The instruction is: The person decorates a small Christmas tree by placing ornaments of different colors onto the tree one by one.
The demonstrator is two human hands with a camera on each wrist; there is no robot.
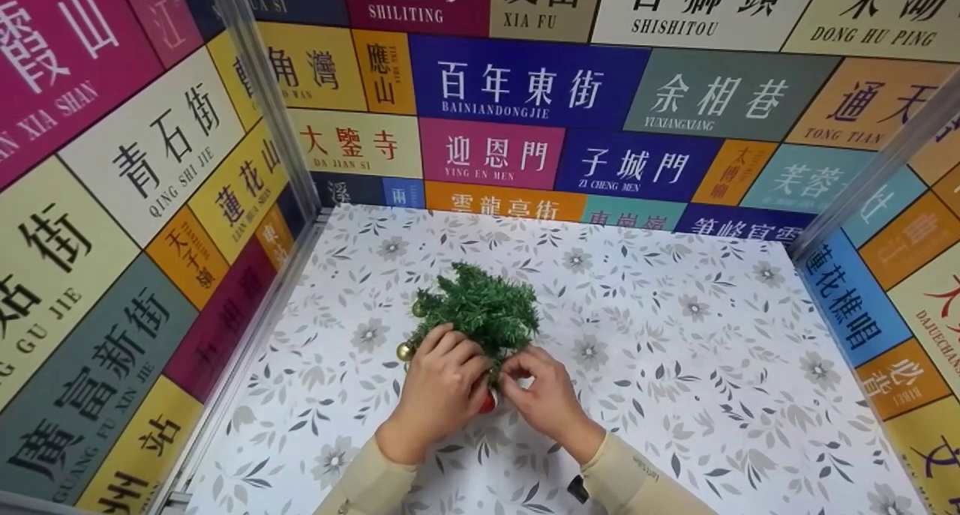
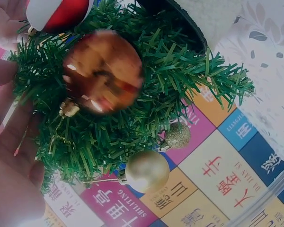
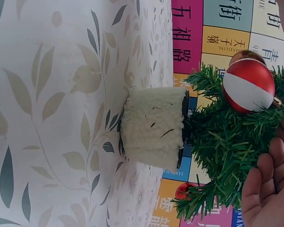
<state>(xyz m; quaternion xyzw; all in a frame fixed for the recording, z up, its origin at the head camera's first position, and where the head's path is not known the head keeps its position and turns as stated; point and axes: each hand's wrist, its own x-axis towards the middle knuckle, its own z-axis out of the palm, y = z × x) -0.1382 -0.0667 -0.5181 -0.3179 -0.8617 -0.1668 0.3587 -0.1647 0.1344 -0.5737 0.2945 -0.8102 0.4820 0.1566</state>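
Observation:
A small artificial Christmas tree with green tinsel branches stands between both hands in the head view. My left hand holds the near left side, its fingers bent over the branches. My right hand has thumb and forefinger together beside a red-and-white bauble, at its gold cap; I cannot tell whether string or twig is between the fingertips. A shiny copper-coloured bauble hangs on the tree, with a pale gold bauble and a glittery one lower in the left wrist view.
The tree's fleecy white base shows on the flowered tabletop. Panels with coloured street-name signs enclose the back and sides. A small black object lies beside the right sleeve.

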